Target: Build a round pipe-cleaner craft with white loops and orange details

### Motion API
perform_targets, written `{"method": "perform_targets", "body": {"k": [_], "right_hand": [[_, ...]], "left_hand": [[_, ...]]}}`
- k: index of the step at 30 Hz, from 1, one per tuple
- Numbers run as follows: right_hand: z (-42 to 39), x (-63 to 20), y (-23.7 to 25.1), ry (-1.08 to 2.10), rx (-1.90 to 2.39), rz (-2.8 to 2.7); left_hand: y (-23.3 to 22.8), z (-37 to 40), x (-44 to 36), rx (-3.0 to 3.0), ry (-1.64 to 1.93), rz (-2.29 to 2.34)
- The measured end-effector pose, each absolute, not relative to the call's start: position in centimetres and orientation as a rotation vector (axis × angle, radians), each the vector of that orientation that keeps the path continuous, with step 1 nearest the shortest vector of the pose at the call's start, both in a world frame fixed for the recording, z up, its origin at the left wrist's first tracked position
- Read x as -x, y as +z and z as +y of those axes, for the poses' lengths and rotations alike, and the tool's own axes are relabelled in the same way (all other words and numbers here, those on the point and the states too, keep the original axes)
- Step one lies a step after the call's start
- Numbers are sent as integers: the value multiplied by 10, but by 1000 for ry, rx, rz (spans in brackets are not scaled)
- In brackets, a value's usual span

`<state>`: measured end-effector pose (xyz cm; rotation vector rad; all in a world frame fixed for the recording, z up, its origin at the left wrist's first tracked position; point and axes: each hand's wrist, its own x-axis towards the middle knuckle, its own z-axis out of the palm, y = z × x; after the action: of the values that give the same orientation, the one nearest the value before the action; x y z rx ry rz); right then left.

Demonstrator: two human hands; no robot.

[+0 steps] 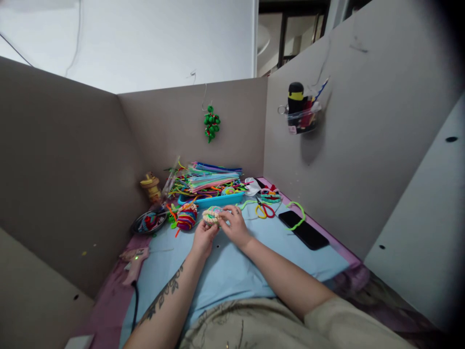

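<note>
Above blue mat [232, 271], fingers [225, 213] pinch coiled piece [211, 214].

1 view only, from a camera worn on the person's head. It faces forward and down along both forearms to the blue mat [232, 271], fairly near, with the grey partition walls [65, 174] closing left, back and right, and the room beyond above them.
</note>
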<state>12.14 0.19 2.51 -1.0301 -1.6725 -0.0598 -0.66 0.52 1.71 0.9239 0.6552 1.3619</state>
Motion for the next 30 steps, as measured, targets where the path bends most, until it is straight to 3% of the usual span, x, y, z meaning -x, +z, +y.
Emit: {"method": "perform_targets", "body": {"k": [30], "right_hand": [[7,-123,18,-25,993,-1731]], "left_hand": [[25,7,17,-762,1372,515]]}}
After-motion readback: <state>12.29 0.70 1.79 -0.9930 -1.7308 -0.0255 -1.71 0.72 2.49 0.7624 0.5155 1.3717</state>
